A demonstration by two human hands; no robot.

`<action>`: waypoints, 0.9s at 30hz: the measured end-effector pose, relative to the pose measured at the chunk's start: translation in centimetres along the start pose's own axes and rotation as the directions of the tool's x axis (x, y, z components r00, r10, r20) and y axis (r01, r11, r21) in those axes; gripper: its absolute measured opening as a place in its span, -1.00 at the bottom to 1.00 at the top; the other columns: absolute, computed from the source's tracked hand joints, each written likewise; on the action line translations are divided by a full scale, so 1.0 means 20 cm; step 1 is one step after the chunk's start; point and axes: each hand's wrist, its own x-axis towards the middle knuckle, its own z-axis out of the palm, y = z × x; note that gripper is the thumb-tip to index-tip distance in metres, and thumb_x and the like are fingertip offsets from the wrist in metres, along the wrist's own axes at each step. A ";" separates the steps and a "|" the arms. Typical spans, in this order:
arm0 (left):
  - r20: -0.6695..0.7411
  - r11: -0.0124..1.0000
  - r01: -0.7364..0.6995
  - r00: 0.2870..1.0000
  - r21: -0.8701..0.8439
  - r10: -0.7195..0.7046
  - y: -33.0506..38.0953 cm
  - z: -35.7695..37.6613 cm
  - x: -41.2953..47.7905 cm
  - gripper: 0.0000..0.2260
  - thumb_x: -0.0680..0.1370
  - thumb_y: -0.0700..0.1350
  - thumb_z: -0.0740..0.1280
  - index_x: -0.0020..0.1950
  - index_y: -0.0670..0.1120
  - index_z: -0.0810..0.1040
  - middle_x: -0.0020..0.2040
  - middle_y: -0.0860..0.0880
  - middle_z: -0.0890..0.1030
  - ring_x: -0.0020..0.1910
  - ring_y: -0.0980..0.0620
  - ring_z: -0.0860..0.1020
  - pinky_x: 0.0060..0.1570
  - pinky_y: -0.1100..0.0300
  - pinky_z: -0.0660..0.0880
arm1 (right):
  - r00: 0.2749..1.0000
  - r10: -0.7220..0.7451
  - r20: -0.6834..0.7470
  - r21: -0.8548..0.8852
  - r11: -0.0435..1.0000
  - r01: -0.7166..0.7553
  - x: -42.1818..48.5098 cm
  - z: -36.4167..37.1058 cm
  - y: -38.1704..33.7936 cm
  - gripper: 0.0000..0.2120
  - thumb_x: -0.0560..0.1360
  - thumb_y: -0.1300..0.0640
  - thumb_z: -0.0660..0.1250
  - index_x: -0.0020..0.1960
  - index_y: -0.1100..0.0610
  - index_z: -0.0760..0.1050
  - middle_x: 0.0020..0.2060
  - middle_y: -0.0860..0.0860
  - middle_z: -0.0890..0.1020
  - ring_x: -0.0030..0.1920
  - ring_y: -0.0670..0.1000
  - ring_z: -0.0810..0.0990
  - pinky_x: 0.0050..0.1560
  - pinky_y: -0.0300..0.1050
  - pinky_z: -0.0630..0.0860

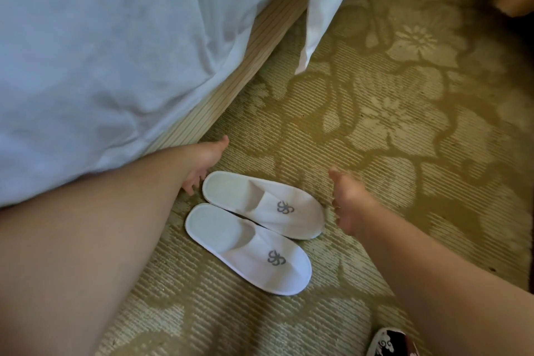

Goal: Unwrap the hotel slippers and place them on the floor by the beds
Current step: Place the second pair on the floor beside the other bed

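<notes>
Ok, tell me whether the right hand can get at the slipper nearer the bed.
Probably yes. The right hand is open right beside the toe of the slipper nearer the bed, and nothing lies between them. The left hand sits at its heel end, out of the way.

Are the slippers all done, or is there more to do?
Nearly done. Both white slippers lie unwrapped, side by side on the carpet next to the bed; no wrapper shows. The left hand and right hand are open at either end of the pair, holding nothing. Perhaps a last nudge remains.
</notes>
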 end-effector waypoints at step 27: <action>-0.057 0.998 0.009 0.998 0.066 -0.006 0.09 0.01 0.02 -0.06 0.51 0.50 -0.07 0.62 -0.19 -0.01 0.60 -0.30 0.12 0.58 -0.24 0.11 0.52 -0.22 0.05 | 0.984 0.169 0.059 0.112 0.978 -0.175 0.05 0.10 0.16 -0.53 0.55 -0.26 0.21 0.28 0.04 0.33 0.17 0.18 0.51 0.17 0.22 0.49 0.38 0.18 0.22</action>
